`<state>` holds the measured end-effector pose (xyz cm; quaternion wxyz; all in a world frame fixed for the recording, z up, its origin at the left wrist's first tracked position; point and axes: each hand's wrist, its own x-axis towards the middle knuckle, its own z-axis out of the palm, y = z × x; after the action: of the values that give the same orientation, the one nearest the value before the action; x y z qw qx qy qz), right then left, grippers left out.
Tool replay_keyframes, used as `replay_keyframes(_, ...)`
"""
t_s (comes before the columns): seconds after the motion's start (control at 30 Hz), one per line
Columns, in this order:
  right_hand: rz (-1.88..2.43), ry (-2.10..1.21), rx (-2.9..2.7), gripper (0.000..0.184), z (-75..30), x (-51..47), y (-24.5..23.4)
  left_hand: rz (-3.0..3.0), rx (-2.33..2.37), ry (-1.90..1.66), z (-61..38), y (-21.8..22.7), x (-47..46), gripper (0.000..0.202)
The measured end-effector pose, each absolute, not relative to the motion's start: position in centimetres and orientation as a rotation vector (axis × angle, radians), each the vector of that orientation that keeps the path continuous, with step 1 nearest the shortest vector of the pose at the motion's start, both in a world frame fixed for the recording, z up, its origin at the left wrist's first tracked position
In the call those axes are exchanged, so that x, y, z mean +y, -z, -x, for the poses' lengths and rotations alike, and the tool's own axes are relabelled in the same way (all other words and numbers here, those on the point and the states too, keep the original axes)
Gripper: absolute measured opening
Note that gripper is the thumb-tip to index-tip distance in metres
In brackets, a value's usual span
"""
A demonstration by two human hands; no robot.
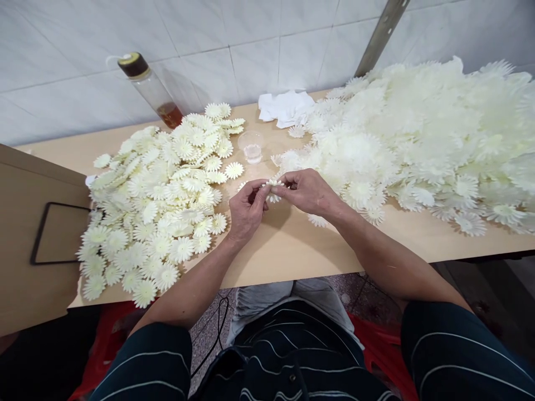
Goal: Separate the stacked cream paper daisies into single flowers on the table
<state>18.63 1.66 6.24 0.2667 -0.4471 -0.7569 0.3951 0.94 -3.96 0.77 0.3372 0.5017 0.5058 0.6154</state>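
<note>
Over the middle of the table, a small cream artificial flower head [273,196] is pinched between both hands. My left hand [247,209] grips its left side with thumb and fingers. From the other side, my right hand [307,190] holds it, thumb pressed near its centre. The fingers partly cover the flower. Left of my hands lies a heap of cream flower heads [154,195], and to the right a larger pile of paler, translucent-looking petal pieces [401,139]. Just beyond my hands stands a small clear plastic cup [252,150].
A bottle of brown liquid [154,92] stands against the tiled wall [254,61]. Crumpled white tissue [286,107] lies at the back. A brown board with a black wire loop [45,228] borders the left side. Below the table edge are red stools [380,351].
</note>
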Motion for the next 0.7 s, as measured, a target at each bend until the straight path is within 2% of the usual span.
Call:
replay_keyframes(0.27, 1.299, -0.957, -2.062, 0.077, -18.5, 1.9, -5.7, -1.235, 1.274, -1.55, -0.9, -0.7, -3.6, 0.052)
replay_keyframes(0.4, 1.305, -1.014, -2.0, 0.082, -18.7, 1.9, -6.0, -1.134, 1.279, -1.528, -0.7, -0.3, -3.3, 0.057)
replay_keyframes(0.57, 1.224, -1.312, -1.899, 0.072, -20.1, 2.3, -7.3, -1.038, 1.277, -1.599, -0.1, -0.4, -2.7, 0.055)
replay_keyframes(0.7, 1.169, -1.349, -1.855, 0.064, -21.0, 2.4, -8.2, -0.946, 1.254, -1.637, 0.3, -0.7, -2.3, 0.056)
